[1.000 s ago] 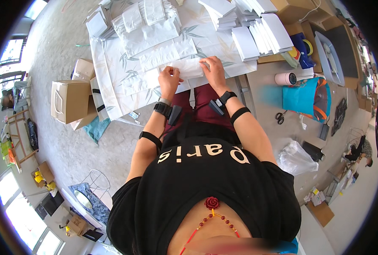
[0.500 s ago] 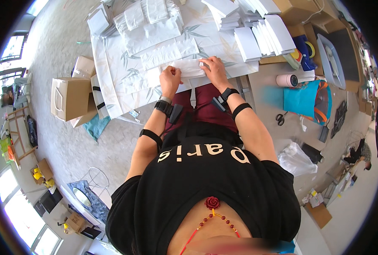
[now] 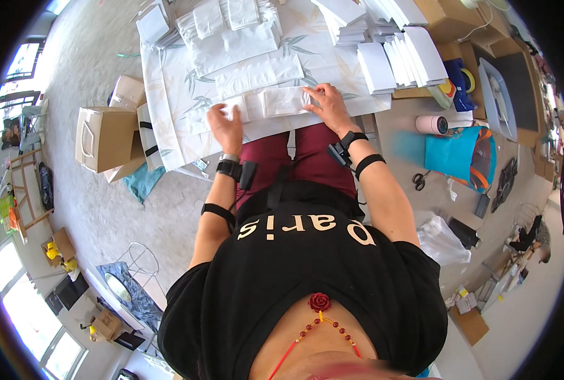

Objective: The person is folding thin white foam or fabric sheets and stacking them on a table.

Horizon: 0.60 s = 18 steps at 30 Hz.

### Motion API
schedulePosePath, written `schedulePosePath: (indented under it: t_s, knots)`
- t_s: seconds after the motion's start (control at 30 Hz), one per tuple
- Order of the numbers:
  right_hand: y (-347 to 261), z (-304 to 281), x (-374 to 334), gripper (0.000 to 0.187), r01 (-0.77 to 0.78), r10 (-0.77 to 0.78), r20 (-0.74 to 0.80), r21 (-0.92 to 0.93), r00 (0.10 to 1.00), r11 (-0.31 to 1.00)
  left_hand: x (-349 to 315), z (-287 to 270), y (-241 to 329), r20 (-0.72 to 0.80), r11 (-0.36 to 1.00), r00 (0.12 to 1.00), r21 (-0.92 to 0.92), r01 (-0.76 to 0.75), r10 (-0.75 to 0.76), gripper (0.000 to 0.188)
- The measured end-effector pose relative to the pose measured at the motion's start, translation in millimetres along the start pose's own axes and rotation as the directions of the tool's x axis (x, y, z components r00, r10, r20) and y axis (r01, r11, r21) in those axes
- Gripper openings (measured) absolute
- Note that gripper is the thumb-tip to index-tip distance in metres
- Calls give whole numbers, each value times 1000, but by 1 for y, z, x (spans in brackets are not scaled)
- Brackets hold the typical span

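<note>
On my far left, a brown box [image 3: 104, 140] with a white handle is next to the table. A blue-green cloth [image 3: 144, 182] lies just below it. Then comes my table [image 3: 174, 139], with a pale cover that has leaves on it. A small white stack [image 3: 153, 26] is at its far left corner.

My left hand [image 3: 225, 126] is near the front edge of the table. Its fingers are loose and apart, over a white piece [image 3: 239, 107]. They look blurry, so I can't tell if they touch it. Farther back is a big pile of thin white sheets [image 3: 234, 49], and a long white strip [image 3: 261, 77] lies in front of that.

The folded white packet [image 3: 284, 101] lies flat between my two hands. My right hand [image 3: 328, 106] has its thumb and first finger at the packet's right end. I can't tell if they are pinching it.

Next are tall white stacks [image 3: 415, 58]. Black scissors [image 3: 420, 181] lie on the floor, near a pink cup [image 3: 430, 125] and a bright blue bag [image 3: 450, 153].
</note>
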State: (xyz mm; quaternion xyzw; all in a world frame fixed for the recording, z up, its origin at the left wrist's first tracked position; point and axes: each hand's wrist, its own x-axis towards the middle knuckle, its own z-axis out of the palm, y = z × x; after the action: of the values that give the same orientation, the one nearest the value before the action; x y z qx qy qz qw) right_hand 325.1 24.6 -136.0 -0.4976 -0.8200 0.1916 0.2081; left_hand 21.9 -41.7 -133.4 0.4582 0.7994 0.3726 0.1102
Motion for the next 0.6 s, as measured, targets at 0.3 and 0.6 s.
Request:
schedulePosePath:
  t_s: [0.3, 0.6]
  knots:
    - [2, -3, 0, 54, 43, -42, 13, -24, 999, 999, 20, -39, -62, -267, 903, 926, 267, 336, -265, 57]
    - [-17, -11, 5, 57, -25, 24, -9, -3, 1000, 1000, 37, -50, -32, -154, 925, 963, -346, 159, -223, 27]
